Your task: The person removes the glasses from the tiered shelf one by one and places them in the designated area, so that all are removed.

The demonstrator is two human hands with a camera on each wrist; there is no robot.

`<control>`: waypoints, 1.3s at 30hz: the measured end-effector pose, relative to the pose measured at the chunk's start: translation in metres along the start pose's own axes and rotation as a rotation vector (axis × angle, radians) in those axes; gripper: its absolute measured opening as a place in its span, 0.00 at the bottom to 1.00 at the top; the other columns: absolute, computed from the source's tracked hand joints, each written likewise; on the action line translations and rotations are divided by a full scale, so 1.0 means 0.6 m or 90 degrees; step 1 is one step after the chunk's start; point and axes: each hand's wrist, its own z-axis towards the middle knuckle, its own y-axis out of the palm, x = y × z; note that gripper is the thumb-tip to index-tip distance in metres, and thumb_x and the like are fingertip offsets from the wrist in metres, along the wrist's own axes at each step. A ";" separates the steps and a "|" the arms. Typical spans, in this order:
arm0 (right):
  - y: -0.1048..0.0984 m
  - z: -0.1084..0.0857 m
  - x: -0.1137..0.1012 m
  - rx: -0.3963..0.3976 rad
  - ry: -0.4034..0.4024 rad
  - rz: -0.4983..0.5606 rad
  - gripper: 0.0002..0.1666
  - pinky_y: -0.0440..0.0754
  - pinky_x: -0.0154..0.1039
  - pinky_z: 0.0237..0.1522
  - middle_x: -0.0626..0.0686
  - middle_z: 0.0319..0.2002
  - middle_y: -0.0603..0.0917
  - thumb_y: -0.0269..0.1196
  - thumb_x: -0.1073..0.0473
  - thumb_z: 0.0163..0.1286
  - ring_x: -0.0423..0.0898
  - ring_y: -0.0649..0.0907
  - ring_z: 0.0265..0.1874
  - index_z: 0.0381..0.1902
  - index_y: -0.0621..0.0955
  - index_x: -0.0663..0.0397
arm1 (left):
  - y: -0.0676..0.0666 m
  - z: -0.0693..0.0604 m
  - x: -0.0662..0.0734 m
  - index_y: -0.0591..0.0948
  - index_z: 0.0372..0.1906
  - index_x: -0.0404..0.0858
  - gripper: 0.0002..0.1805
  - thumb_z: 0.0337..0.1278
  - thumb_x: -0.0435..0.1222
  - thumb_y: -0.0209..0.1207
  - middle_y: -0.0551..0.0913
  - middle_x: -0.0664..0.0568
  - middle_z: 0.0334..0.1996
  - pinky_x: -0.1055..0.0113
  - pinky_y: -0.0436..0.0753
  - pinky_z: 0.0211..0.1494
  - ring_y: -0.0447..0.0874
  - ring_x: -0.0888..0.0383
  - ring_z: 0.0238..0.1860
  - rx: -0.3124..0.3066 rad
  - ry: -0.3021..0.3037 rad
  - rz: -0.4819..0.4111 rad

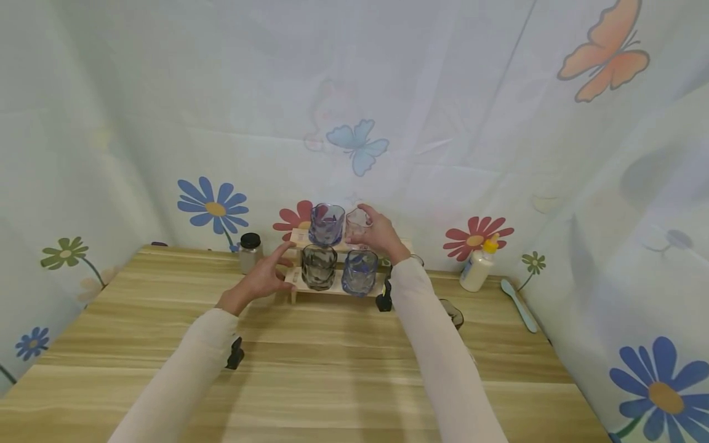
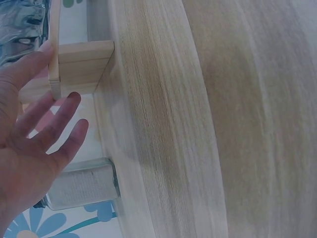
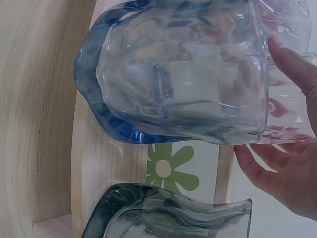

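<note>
A two-tier wooden rack (image 1: 348, 290) stands at the back of the table. On its upper tier, my right hand (image 1: 382, 234) holds a clear, pinkish glass (image 1: 357, 229) between thumb and fingers, beside a blue glass (image 1: 327, 225). Below stand a grey glass (image 1: 318, 268) and another bluish glass (image 1: 360, 273); a further glass (image 1: 416, 260) is mostly hidden by the right sleeve. At the rack's left end, my left hand (image 1: 263, 275) has its fingers spread. Its thumb touches a board's edge (image 2: 54, 74) in the left wrist view.
Left of the rack stands a jar (image 1: 250, 255) with a black lid. On the right are a white bottle (image 1: 477, 271) with a yellow cap and a pale blue spatula (image 1: 519, 306). A dark glass (image 1: 454, 314) shows past the right sleeve. Flowered cloth hangs behind.
</note>
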 end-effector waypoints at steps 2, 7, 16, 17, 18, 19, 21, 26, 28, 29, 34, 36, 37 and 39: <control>0.001 0.000 0.001 0.004 0.002 0.001 0.55 0.77 0.55 0.61 0.66 0.66 0.73 0.76 0.55 0.58 0.62 0.76 0.63 0.78 0.60 0.40 | 0.000 0.000 0.000 0.50 0.79 0.44 0.55 0.51 0.31 0.73 0.76 0.28 0.61 0.48 0.84 0.47 0.87 0.40 0.43 0.000 0.002 -0.001; 0.001 0.000 0.002 0.014 0.003 -0.002 0.55 0.78 0.54 0.60 0.66 0.66 0.74 0.77 0.53 0.57 0.61 0.76 0.63 0.77 0.61 0.40 | 0.001 0.000 -0.001 0.50 0.79 0.43 0.55 0.51 0.31 0.73 0.76 0.27 0.61 0.48 0.84 0.46 0.87 0.40 0.43 -0.001 0.007 -0.004; 0.002 0.001 0.010 0.038 -0.018 0.003 0.53 0.80 0.52 0.53 0.65 0.63 0.76 0.77 0.53 0.56 0.59 0.81 0.54 0.76 0.64 0.42 | 0.001 0.002 0.001 0.50 0.79 0.43 0.56 0.50 0.31 0.73 0.76 0.28 0.61 0.49 0.84 0.45 0.87 0.40 0.42 0.001 0.009 -0.011; 0.002 0.000 0.011 0.039 -0.019 0.005 0.53 0.80 0.52 0.52 0.65 0.63 0.76 0.77 0.53 0.56 0.58 0.81 0.53 0.76 0.64 0.42 | 0.001 0.002 0.001 0.50 0.79 0.43 0.56 0.50 0.31 0.73 0.76 0.28 0.60 0.48 0.84 0.45 0.87 0.40 0.42 0.001 0.009 -0.013; 0.001 -0.001 0.011 0.038 -0.019 0.008 0.53 0.80 0.51 0.51 0.65 0.62 0.76 0.77 0.52 0.57 0.58 0.81 0.52 0.77 0.64 0.42 | 0.001 0.001 0.001 0.51 0.79 0.43 0.56 0.50 0.31 0.73 0.76 0.28 0.60 0.48 0.84 0.46 0.87 0.40 0.42 0.000 0.008 -0.013; 0.000 -0.003 0.011 0.035 -0.018 0.012 0.53 0.81 0.51 0.49 0.64 0.63 0.75 0.76 0.52 0.57 0.58 0.82 0.49 0.77 0.63 0.42 | 0.002 0.001 0.001 0.51 0.79 0.43 0.55 0.50 0.31 0.73 0.76 0.28 0.60 0.48 0.84 0.46 0.87 0.40 0.42 -0.001 0.008 -0.015; -0.002 -0.006 0.011 0.033 -0.018 0.020 0.53 0.80 0.50 0.47 0.64 0.62 0.75 0.76 0.51 0.58 0.57 0.81 0.46 0.77 0.62 0.41 | 0.002 0.001 0.001 0.51 0.79 0.43 0.55 0.50 0.31 0.73 0.76 0.28 0.60 0.48 0.84 0.46 0.87 0.40 0.42 -0.003 0.010 -0.019; -0.013 -0.011 0.002 0.042 -0.035 0.010 0.53 0.79 0.51 0.51 0.63 0.61 0.75 0.75 0.51 0.59 0.57 0.79 0.51 0.78 0.62 0.41 | 0.002 0.001 0.002 0.51 0.79 0.43 0.55 0.50 0.31 0.73 0.76 0.28 0.60 0.48 0.84 0.45 0.87 0.40 0.42 0.002 0.015 -0.016; -0.019 -0.013 -0.001 0.043 -0.040 -0.002 0.52 0.79 0.52 0.53 0.63 0.61 0.76 0.75 0.51 0.59 0.58 0.79 0.55 0.77 0.62 0.42 | 0.002 0.000 0.002 0.51 0.79 0.43 0.55 0.50 0.31 0.73 0.76 0.28 0.60 0.48 0.84 0.45 0.87 0.40 0.42 0.004 0.015 -0.016; -0.022 -0.013 -0.002 0.044 -0.042 -0.011 0.53 0.79 0.53 0.53 0.63 0.61 0.76 0.75 0.51 0.58 0.58 0.79 0.55 0.77 0.63 0.43 | 0.002 0.000 0.001 0.51 0.79 0.43 0.55 0.50 0.31 0.73 0.76 0.27 0.60 0.48 0.84 0.45 0.87 0.40 0.42 0.004 0.015 -0.015; -0.037 -0.016 -0.001 0.044 -0.051 -0.040 0.53 0.80 0.51 0.49 0.63 0.59 0.77 0.76 0.49 0.58 0.57 0.80 0.49 0.77 0.63 0.44 | 0.002 0.000 -0.002 0.51 0.78 0.43 0.55 0.50 0.31 0.73 0.77 0.27 0.60 0.48 0.84 0.46 0.88 0.41 0.41 0.003 0.016 -0.013; -0.042 -0.017 0.000 0.045 -0.057 -0.044 0.53 0.80 0.51 0.49 0.63 0.58 0.77 0.76 0.50 0.58 0.57 0.80 0.46 0.77 0.63 0.44 | 0.002 0.000 -0.003 0.51 0.79 0.42 0.55 0.50 0.31 0.73 0.76 0.27 0.60 0.48 0.84 0.46 0.87 0.41 0.41 0.003 0.016 -0.015; -0.046 -0.019 0.001 0.046 -0.060 -0.046 0.53 0.79 0.51 0.49 0.64 0.58 0.77 0.76 0.50 0.58 0.57 0.80 0.45 0.77 0.63 0.44 | 0.001 0.000 -0.002 0.51 0.79 0.43 0.55 0.51 0.31 0.73 0.76 0.27 0.60 0.48 0.84 0.46 0.87 0.41 0.41 0.003 0.017 -0.016; -0.051 -0.021 0.001 0.046 -0.063 -0.044 0.53 0.79 0.52 0.50 0.64 0.58 0.77 0.76 0.50 0.58 0.56 0.80 0.45 0.77 0.63 0.44 | 0.000 -0.001 -0.002 0.50 0.79 0.42 0.55 0.51 0.31 0.73 0.76 0.27 0.60 0.47 0.84 0.46 0.87 0.40 0.41 0.002 0.016 -0.017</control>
